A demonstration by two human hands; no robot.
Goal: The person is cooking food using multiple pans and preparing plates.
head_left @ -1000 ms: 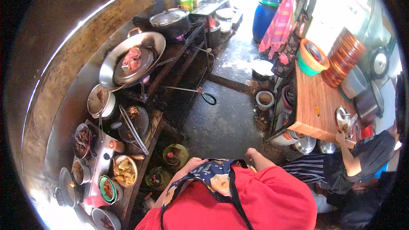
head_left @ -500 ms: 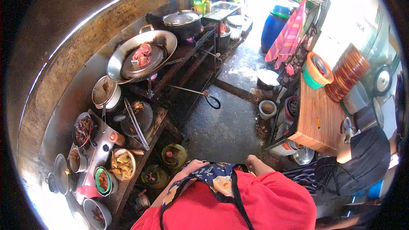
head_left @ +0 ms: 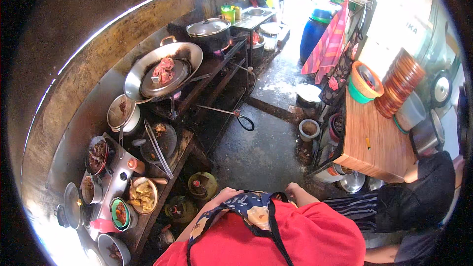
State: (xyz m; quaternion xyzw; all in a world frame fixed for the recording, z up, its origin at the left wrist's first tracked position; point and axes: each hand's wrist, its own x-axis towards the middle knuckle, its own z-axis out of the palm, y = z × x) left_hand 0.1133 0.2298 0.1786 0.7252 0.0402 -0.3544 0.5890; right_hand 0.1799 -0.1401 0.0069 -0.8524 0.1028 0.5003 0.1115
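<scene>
Both my hands are low in front of my body, by the patterned blue apron (head_left: 258,212) over my red shirt. My left hand (head_left: 229,195) is at the apron's front left edge, its fingers bent against the cloth; the fingertips are partly hidden. My right hand (head_left: 294,189) is beyond the apron's right side, fingers curled; what is in them, if anything, is hidden. Ahead to the left, a large wok (head_left: 192,59) on a stove holds a lump of raw-looking pink meat (head_left: 164,70). Metal tongs (head_left: 158,149) lie across a dark round pan (head_left: 167,140) nearer me.
A lidded pot (head_left: 209,32) stands behind the wok. Bowls of food, such as a yellowish one (head_left: 143,194), line the left counter. Gas cylinders (head_left: 202,185) stand below. A wooden-topped table (head_left: 369,140) is on the right. A co-worker in dark clothes (head_left: 419,192) stands beside it.
The co-worker at the right has shifted; their hand and the item it held, seen earlier over the table, are no longer visible. My hands stay nearly where they were.
</scene>
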